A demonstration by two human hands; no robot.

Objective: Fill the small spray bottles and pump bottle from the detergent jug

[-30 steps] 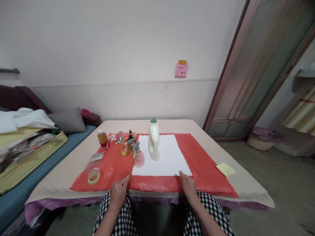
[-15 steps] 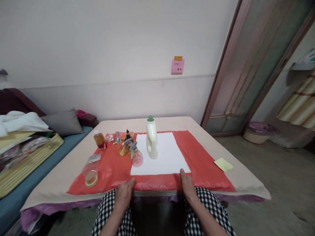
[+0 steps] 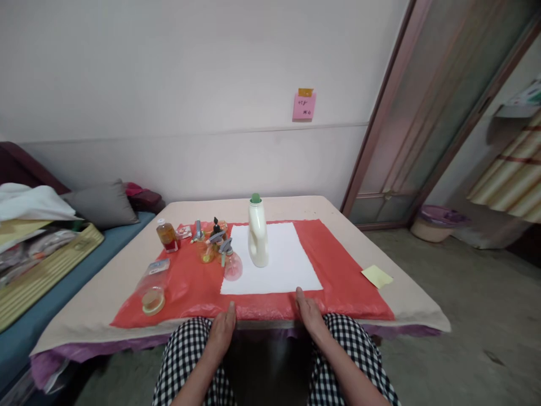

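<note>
— How many bottles do we count on the red sheet (image 3: 342, 276)?

— We see one tall white bottle (image 3: 258, 232), one amber bottle (image 3: 167, 235) standing, and one clear jar (image 3: 151, 287) lying down.

— And sprayers?

— A cluster of small spray bottles (image 3: 220, 251); we cannot count them exactly. One white sheet (image 3: 274, 259), one yellow note (image 3: 377, 276).

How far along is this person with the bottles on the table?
Laid out already: a red plastic sheet with a white paper mat on it, and a tall white plastic bottle with a green cap standing upright on the mat. Nothing is in hand: the left hand and right hand rest empty at the near table edge. The small spray bottles and the clear jar lying on its side are untouched.
</note>
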